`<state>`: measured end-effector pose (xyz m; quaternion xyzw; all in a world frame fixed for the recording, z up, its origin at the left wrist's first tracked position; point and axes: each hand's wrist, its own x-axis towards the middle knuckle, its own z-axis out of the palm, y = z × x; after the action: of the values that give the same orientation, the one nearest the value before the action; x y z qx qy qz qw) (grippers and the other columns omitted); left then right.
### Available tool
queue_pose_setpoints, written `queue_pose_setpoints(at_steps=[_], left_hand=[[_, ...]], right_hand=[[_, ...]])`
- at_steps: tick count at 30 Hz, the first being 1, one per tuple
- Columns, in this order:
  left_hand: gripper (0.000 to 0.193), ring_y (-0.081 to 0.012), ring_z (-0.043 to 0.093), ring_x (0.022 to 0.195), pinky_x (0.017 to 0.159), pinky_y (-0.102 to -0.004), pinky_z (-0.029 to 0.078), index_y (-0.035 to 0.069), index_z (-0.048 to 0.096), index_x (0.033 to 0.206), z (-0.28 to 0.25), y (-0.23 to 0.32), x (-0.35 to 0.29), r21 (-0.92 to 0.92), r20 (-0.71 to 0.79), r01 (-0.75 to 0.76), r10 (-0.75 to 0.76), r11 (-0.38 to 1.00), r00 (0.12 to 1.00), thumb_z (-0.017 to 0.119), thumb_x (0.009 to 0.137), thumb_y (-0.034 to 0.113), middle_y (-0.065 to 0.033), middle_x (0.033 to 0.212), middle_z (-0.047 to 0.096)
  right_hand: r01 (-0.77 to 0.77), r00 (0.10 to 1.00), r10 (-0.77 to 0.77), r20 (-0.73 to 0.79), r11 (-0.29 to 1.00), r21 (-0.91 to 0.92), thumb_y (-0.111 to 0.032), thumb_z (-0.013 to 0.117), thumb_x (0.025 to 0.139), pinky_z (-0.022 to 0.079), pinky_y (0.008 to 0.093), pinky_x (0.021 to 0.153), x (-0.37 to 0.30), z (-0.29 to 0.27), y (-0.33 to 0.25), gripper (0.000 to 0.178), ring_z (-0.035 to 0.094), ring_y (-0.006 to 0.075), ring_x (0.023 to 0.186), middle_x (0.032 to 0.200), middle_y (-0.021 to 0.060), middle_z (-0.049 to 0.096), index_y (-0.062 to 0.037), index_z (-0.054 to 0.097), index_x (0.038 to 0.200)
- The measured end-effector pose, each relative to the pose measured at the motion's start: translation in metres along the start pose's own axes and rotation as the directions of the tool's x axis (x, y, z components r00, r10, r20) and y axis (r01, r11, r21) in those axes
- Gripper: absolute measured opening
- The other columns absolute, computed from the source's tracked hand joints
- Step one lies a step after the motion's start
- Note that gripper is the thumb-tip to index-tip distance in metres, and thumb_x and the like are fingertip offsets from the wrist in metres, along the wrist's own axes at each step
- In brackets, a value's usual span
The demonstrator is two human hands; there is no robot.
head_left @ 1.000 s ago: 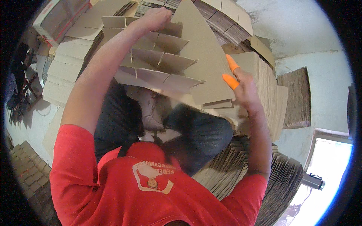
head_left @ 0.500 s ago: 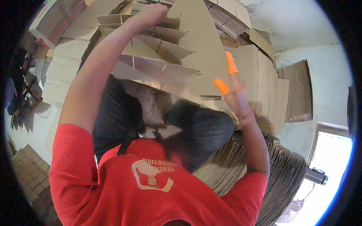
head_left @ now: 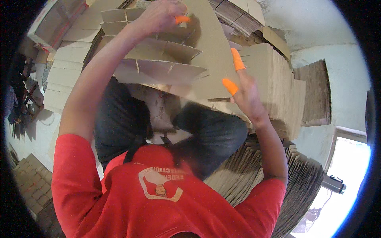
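The cardboard divider (head_left: 154, 70), its crossed strips (head_left: 180, 50) standing, appears part-assembled, remaining joints indeterminable, between the left hand (head_left: 163, 16), curled at the far end, grip unconfirmed, and the open right hand (head_left: 247, 93).

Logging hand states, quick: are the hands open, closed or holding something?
Left hand: curled over the cardboard dividers; whether it grips anything cannot be told.
Right hand: open at the edge of the cardboard sheet, no closed grip visible.

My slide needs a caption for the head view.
Left hand at a slotted cardboard divider; right hand, wearing orange finger covers, at the edge of a cardboard sheet.
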<state>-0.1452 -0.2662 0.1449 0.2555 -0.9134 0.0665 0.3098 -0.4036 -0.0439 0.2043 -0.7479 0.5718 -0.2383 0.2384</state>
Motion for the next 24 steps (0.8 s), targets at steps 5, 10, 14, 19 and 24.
queue_pose_setpoints(at_steps=[5, 10, 14, 19, 24], left_hand=[[0.034, -0.0363, 0.062, 0.087, 0.071, -0.0464, 0.052, 0.006, 0.063, 0.103, -0.036, 0.081, -0.026, -0.063, 0.622, 0.061, -0.009, 0.996, 0.783, 0.072, 0.075, 0.024, -0.0147, 0.091, 0.062], [0.026, -0.0372, 0.063, 0.083, 0.067, -0.0474, 0.052, 0.006, 0.064, 0.098, -0.036, 0.104, -0.048, -0.206, 0.289, 0.037, 0.025, 0.978, 0.957, 0.069, 0.075, 0.017, -0.0158, 0.081, 0.062], [0.02, -0.0384, 0.064, 0.078, 0.065, -0.0489, 0.051, 0.005, 0.064, 0.096, -0.016, 0.116, -0.06, -0.219, 0.436, 0.088, 0.016, 0.972, 0.9, 0.063, 0.076, 0.008, -0.0172, 0.08, 0.063], [0.013, -0.0401, 0.063, 0.077, 0.067, -0.05, 0.049, 0.005, 0.065, 0.087, -0.005, 0.118, -0.064, -0.321, 0.388, 0.154, -0.019, 0.934, 0.922, 0.062, 0.075, 0.006, -0.0188, 0.075, 0.063], [0.015, -0.039, 0.062, 0.078, 0.069, -0.0505, 0.048, 0.006, 0.066, 0.09, -0.006, 0.122, -0.057, -0.323, 0.462, 0.172, -0.003, 0.931, 0.887, 0.065, 0.075, 0.01, -0.0182, 0.076, 0.063]], right_hand=[[-0.071, 0.997, 0.072, 0.028, 0.997, -0.04, 0.018, 0.053, 0.078, 0.046, 0.0248, 0.043, 0.005, -0.003, -0.003, 0.082, 0.054, 0.0127, 0.065, 0.128, 0.0122, 0.058, -0.0123, 0.029, 0.151], [0.026, 1.0, -0.025, -0.008, 0.999, 0.046, 0.012, 0.059, 0.08, 0.046, 0.0294, 0.058, 0.007, -0.002, -0.006, 0.079, 0.055, 0.0223, 0.075, 0.119, 0.0166, 0.058, -0.0097, 0.03, 0.15], [0.061, 0.998, -0.061, -0.011, 0.998, -0.017, 0.009, 0.062, 0.081, 0.046, 0.0292, 0.058, 0.011, -0.002, -0.006, 0.078, 0.053, 0.0202, 0.071, 0.116, 0.0146, 0.06, -0.0093, 0.029, 0.15], [-0.086, 0.996, 0.088, 0.012, 0.99, -0.113, 0.004, 0.066, 0.08, 0.047, 0.0373, 0.073, 0.018, -0.006, -0.008, 0.077, 0.057, 0.0323, 0.086, 0.11, 0.0218, 0.061, -0.0059, 0.031, 0.148], [-0.122, 0.992, 0.12, -0.039, 0.992, -0.034, 0.011, 0.058, 0.083, 0.049, 0.0272, 0.045, 0.006, 0.017, 0.001, 0.079, 0.059, 0.014, 0.06, 0.111, 0.0114, 0.065, -0.0133, 0.027, 0.151]])
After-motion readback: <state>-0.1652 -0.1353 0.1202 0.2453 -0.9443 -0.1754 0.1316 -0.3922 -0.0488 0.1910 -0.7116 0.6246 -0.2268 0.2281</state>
